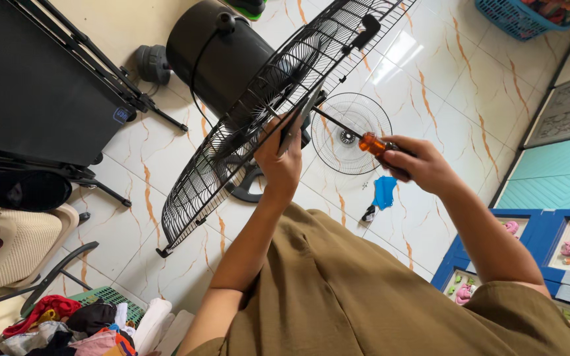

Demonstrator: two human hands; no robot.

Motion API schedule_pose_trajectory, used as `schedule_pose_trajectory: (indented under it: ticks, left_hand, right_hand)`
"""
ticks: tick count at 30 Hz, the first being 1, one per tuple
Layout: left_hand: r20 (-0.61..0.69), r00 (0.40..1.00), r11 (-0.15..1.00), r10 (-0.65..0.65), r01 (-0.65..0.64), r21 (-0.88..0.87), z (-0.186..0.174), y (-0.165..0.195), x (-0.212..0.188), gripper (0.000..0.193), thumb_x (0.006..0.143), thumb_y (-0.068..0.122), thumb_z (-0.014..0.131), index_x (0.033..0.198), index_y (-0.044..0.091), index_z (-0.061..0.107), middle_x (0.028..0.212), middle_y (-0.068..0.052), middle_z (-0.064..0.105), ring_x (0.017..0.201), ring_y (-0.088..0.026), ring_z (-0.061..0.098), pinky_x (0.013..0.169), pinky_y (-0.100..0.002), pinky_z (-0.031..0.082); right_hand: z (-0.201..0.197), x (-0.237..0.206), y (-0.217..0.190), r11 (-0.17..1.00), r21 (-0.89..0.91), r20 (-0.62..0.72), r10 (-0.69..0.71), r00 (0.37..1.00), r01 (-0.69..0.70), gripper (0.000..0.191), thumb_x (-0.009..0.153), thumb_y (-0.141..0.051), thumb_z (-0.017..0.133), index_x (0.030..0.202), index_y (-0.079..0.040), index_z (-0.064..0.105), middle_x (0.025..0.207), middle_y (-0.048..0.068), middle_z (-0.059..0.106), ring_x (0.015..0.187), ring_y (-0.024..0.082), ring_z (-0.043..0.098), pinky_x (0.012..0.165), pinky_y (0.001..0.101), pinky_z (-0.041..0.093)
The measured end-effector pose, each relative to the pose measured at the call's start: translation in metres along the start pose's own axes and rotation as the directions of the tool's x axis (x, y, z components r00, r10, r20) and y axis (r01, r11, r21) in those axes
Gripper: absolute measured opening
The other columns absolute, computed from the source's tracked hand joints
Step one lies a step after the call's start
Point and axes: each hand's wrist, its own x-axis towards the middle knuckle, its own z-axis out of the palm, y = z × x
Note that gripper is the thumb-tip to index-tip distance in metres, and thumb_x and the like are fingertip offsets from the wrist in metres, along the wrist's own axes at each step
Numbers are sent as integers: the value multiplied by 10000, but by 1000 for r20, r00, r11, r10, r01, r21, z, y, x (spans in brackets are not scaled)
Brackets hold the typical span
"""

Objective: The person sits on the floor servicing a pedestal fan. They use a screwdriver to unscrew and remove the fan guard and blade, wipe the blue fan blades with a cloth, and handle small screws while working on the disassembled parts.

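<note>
The left hand [282, 161] closes its fingers on the rim of the large black wire fan guard [268, 105], tilted at centre frame, while the right hand [420, 165], at three o'clock of it, grips the orange-handled screwdriver [364, 140] with the shaft reaching the rim. A smaller round wire grille [352, 134] already lies detached on the white tiled floor [456, 79]. The guard appears only partly freed, with fastening work at the rim remaining.

Fan grille [245, 125] black wire, center frame. Screwdriver [372, 144] handle translucent orange, shaft dark. Floor tiles [456, 79] glossy white w/ orange veining. Cloth [384, 191] bright blue, mid-right. Basket [512, 18] blue mesh, upper right. Garment [338, 290] olive-brown, bottom. Drum [222, 56] matte black, top. Chair [14, 247] cream, lower left.
</note>
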Motion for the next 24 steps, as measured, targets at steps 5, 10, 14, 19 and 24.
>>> schedule_pose_trajectory:
  ticks: [5,10,14,19,24]
  left_hand:
    - [-18,997,992,-75,73,-101,1,-2,-2,206,960,-14,746,1161,19,714,1072,-105,761,943,-206,760,832,-288,613]
    - [-32,993,988,-109,105,-116,5,-7,-6,168,992,39,745,1155,24,711,1060,-101,771,927,-175,770,800,-270,629]
    - [-15,997,993,-77,75,-88,5,-8,-5,189,990,31,741,1176,19,709,1082,-106,770,956,-179,765,828,-276,620]
    - [-27,994,988,-108,104,-117,6,-7,-3,181,981,26,751,1157,28,711,1066,-94,766,940,-165,758,810,-274,624]
    - [-13,993,985,-118,116,-125,0,-9,-5,149,992,33,742,1125,32,675,1076,-87,751,951,-162,749,811,-272,627]
  right_hand:
    - [0,-7,-7,797,-529,-5,-347,938,292,604,744,-202,889,1231,-60,561,873,101,676,656,134,625,582,251,473]
    - [16,-8,-5,-12,-875,238,-881,409,484,480,892,-204,909,1154,-17,552,1077,183,690,787,222,703,689,276,533]
    - [14,-2,-7,769,-556,-149,-464,873,314,415,909,-242,837,1188,-45,602,938,206,682,697,166,648,594,274,477]
    - [13,-9,-15,971,-209,-88,-140,986,119,496,817,-289,832,1166,-70,556,885,116,673,627,111,616,497,240,430]
    - [31,-22,-4,-100,-887,275,-898,343,451,465,900,-181,897,1161,19,569,979,194,670,766,242,687,649,317,540]
